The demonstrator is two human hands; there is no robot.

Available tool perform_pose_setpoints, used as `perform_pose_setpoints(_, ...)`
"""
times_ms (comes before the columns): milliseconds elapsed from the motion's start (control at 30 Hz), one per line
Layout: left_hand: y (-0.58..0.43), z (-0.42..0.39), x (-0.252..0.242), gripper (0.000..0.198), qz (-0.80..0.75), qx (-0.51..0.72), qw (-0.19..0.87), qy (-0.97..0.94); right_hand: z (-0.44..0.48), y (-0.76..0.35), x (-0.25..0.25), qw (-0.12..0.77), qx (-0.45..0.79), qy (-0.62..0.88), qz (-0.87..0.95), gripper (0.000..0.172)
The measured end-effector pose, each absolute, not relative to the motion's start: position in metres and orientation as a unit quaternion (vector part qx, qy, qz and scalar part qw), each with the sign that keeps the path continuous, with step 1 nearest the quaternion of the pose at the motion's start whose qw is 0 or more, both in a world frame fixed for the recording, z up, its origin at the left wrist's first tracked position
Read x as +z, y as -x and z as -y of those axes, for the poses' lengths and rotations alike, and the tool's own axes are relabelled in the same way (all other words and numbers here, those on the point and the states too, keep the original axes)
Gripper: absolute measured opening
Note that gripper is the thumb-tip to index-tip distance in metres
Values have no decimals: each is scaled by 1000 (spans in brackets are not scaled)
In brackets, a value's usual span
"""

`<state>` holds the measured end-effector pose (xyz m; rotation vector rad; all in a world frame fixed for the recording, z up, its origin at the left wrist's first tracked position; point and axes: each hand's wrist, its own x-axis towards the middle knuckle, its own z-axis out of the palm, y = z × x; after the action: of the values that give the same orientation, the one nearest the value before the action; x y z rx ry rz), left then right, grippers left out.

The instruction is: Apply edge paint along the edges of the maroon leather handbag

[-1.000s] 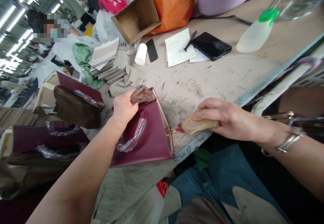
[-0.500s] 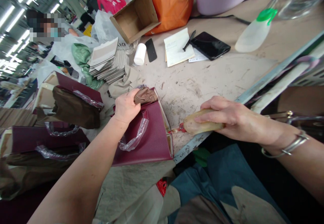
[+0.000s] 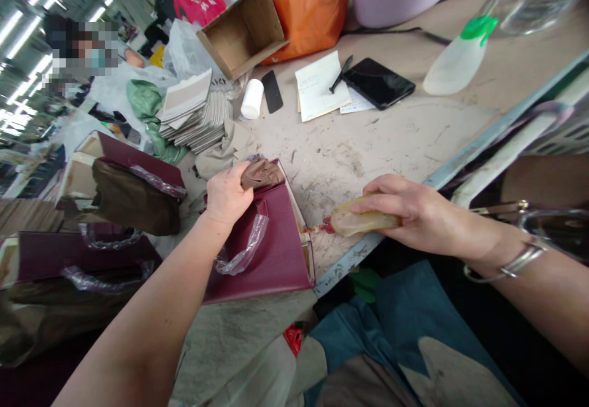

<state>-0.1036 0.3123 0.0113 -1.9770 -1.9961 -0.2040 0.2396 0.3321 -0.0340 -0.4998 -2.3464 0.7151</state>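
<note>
A burgundy handbag (image 3: 280, 253) lies at the table's front edge, its plastic-wrapped handle (image 3: 248, 247) uppermost. My left hand (image 3: 226, 195) is closed on the bunched brown lining (image 3: 263, 175) at the bag's far end; some of its fingers are hidden. In my right hand (image 3: 405, 210) is a yellowish squeeze bottle (image 3: 359, 215), gripped on its side with the red nozzle (image 3: 327, 225) pointing left. The nozzle's thin tip meets the open side edge of the bag, where pale inner board shows. Whether any glue is coming out, I cannot tell.
Two more burgundy bags (image 3: 138, 161) stand at left. Behind are stacked grey boards (image 3: 197, 118), a white cylinder (image 3: 253, 99), a notepad (image 3: 322, 88), a black phone (image 3: 380, 83) and a green-capped bottle (image 3: 455, 66). A metal rail (image 3: 501, 124) runs along the table edge at right.
The bottle's tip has shifted slightly toward the far end along the bag's side edge, and my right hand has moved a little left with it. My left hand keeps its hold.
</note>
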Motion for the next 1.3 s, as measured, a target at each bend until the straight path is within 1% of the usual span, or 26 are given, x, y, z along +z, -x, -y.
perform_pose_setpoints(133, 104, -312, 10, 39, 698, -64, 168, 693, -332, -237, -34, 313, 314, 181, 878, 27)
perform_pose_setpoints(233, 104, -313, 9, 38, 694, -62, 168, 698, -331, -237, -35, 303, 326, 160, 881, 31)
perform_pose_setpoints(367, 103, -314, 9, 40, 689, -59, 171, 702, -332, -237, -37, 309, 288, 175, 889, 35)
perform_pose_setpoints(567, 99, -312, 11, 39, 690, -55, 177, 699, -339, -238, -39, 321, 239, 182, 898, 32)
perform_pose_setpoints(800, 100, -314, 12, 39, 690, -54, 183, 698, -339, -244, -39, 335, 277, 159, 886, 29)
perform_pose_setpoints(900, 101, -315, 10, 40, 683, -54, 185, 704, -337, -242, -39, 325, 289, 149, 888, 30)
perform_pose_setpoints(1000, 101, -315, 9, 41, 685, -50, 180, 705, -337, -238, -40, 316, 281, 144, 894, 32)
perform_pose_setpoints(1200, 99, -314, 8, 39, 686, -57, 181, 702, -342, -238, -44, 326, 262, 161, 894, 33)
perform_pose_setpoints(1300, 98, -314, 7, 39, 681, -66, 185, 706, -344, -239, -43, 340, 275, 176, 882, 29)
